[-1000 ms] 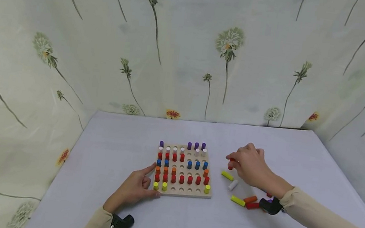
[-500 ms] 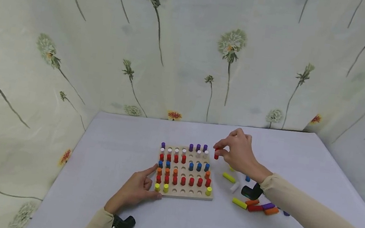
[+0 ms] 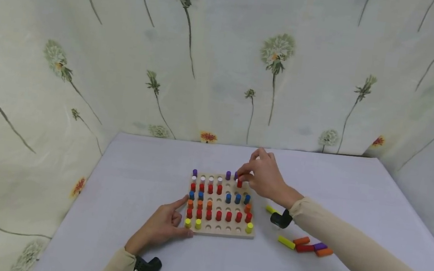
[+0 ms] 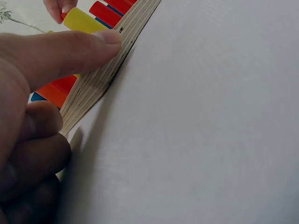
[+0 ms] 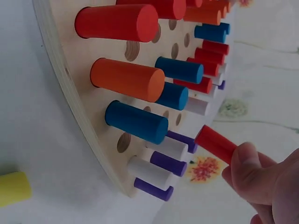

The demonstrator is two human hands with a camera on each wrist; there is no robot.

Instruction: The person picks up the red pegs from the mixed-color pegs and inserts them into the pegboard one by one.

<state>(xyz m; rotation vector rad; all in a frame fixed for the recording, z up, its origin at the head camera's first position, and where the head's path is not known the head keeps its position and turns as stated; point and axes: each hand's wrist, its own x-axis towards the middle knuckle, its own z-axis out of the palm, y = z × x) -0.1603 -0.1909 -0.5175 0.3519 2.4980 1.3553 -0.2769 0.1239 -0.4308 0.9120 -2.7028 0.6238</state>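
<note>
A square wooden pegboard (image 3: 224, 235) lies on the table, with rows of upright pegs in purple, white, red, blue, orange and yellow. Bare holes show between some pegs. My left hand (image 3: 162, 224) holds the board's near left corner, its thumb (image 4: 70, 51) along the front edge and the index finger against the left side. Over the far right part of the board, my right hand (image 3: 267, 177) pinches a red peg (image 5: 216, 143) between thumb and fingers. The peg is clear of the board in the right wrist view, near the purple and white pegs (image 5: 152, 171).
Loose pegs lie right of the board: a yellow peg (image 3: 286, 242), a red peg (image 3: 305, 248), a purple peg (image 3: 320, 246) and orange ones (image 3: 324, 252). Another yellow peg (image 3: 271, 209) is partly behind the right wrist camera (image 3: 281, 219). A flowered curtain (image 3: 226, 63) hangs behind the table.
My right hand has carried the red peg leftward and away from me, from beside the loose pegs to over the board's far right part. The left hand stays at the corner.
</note>
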